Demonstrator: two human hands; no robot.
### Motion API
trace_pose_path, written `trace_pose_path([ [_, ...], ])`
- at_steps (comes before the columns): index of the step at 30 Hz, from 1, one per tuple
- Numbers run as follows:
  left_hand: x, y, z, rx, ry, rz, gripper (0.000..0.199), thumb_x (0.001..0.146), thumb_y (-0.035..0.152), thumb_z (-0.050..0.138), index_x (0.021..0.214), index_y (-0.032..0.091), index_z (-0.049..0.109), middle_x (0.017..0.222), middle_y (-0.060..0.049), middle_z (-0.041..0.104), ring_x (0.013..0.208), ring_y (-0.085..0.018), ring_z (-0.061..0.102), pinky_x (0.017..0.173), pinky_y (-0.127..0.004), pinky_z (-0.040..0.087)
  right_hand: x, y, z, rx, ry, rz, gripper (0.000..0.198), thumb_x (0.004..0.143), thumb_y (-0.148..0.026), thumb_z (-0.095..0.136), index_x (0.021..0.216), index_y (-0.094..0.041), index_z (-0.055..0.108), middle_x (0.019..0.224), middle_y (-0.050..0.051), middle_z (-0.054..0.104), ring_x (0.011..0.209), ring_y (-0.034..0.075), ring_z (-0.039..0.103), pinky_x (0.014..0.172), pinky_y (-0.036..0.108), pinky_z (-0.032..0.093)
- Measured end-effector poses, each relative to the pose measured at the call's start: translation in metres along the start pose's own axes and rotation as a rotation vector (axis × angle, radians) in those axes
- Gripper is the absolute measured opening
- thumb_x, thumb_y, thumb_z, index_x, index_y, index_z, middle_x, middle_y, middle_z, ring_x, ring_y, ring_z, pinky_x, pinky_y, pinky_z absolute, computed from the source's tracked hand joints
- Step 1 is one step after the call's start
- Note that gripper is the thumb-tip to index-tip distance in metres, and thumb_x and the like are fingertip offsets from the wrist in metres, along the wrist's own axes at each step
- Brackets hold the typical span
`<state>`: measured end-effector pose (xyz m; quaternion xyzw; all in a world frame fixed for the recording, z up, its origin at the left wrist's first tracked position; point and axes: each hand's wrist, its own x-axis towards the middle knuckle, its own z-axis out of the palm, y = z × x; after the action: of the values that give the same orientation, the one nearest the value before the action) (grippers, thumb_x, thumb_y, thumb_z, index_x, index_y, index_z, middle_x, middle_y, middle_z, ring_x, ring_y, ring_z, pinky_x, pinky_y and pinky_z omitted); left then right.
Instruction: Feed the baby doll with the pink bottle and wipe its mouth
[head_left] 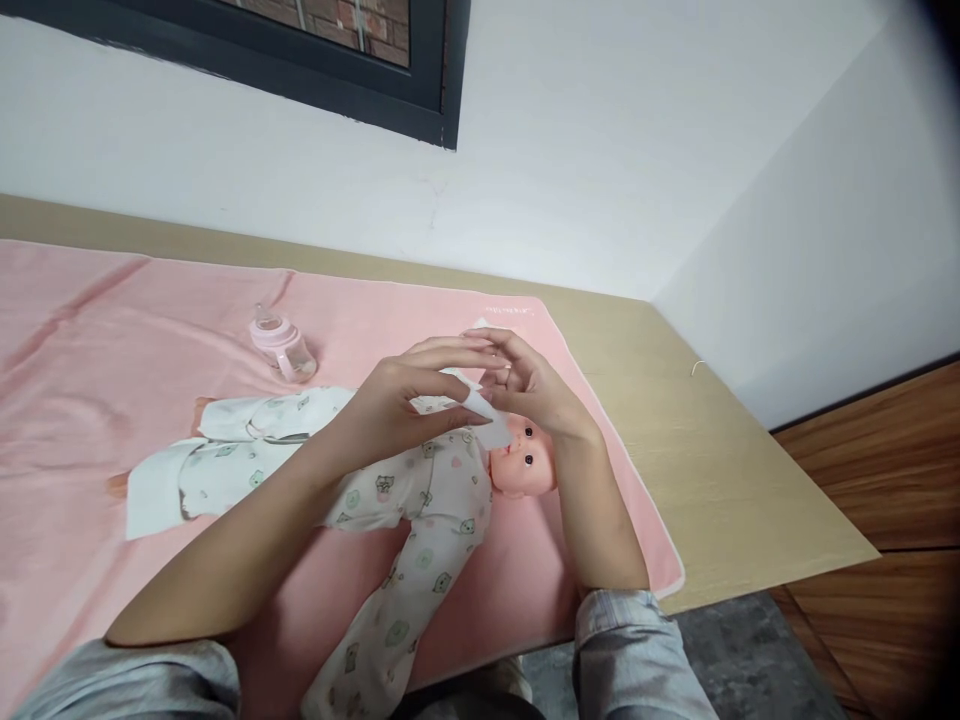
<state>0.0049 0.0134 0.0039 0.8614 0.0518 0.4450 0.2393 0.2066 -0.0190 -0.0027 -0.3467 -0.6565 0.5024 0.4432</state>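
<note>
Gently steady the white cloth [491,430] the left hand [420,400] pinches, short of the surface's [679,440] right edge; right hand's [538,388] grip unclear.

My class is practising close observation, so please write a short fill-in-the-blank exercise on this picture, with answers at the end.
1. The baby doll lies on a ____-coloured blanket.
2. Of the doll's head and legs, the baby bottle is nearer the ____.
3. The left hand pinches a white tissue-like sheet between its fingers and ____.
4. Through the window, a wall built of ____ can be seen.

Missing words: pink; legs; thumb; bricks.
</note>
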Motion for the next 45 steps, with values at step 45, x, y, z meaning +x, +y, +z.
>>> trace_pose_path([
  [45,-0.014,-0.003,0.054,0.437,-0.591,-0.393,0.019,0.087,0.010,0.048,0.079,0.018,0.064,0.077,-0.001,0.069,0.077,-0.021,0.063,0.079,-0.036,0.041,0.002,0.166,-0.106,0.447,0.375,0.229,0.035,0.076,-0.027,0.074,0.108,-0.020,0.063,0.106,0.006,0.073,0.100,0.018,0.070,0.103,0.039,0.053],
])
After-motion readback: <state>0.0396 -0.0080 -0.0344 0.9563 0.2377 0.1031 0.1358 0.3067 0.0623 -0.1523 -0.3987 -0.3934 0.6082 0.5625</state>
